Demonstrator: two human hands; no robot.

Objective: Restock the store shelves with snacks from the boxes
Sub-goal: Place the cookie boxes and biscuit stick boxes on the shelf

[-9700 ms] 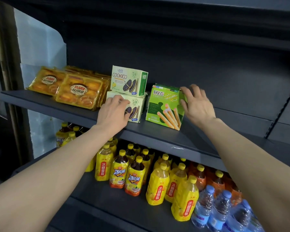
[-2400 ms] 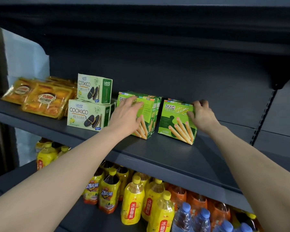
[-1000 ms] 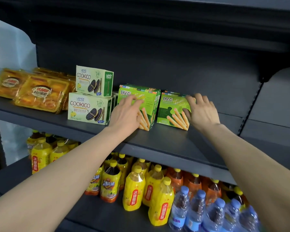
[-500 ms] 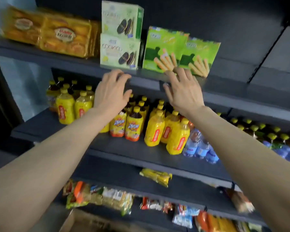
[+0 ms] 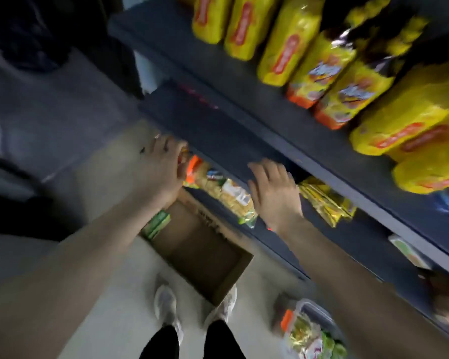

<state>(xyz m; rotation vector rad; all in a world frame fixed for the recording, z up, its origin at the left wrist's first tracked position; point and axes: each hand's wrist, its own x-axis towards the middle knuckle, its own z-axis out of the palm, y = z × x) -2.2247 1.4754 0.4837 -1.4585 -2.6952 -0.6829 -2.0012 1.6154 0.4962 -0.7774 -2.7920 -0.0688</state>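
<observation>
Both hands have dropped from the top shelf, the left hand (image 5: 163,172) and right hand (image 5: 272,193) now empty, fingers spread, above the open brown cardboard box (image 5: 202,252) on the floor.

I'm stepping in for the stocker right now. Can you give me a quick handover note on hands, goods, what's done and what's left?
Left hand: open, holding nothing, above the floor box.
Right hand: open, fingers spread, holding nothing, in front of the lower snack shelf.
Box: open on the floor by the feet, mostly bare cardboard inside; one green pack shows at its left wall.
Shelves: yellow bottles stand on the upper shelf; snack bags lie on the shelf below. The picture is blurred, so labels cannot be read.
Done: nothing in hand to place.
Left: take the green pack from the box and shelve it.
</observation>
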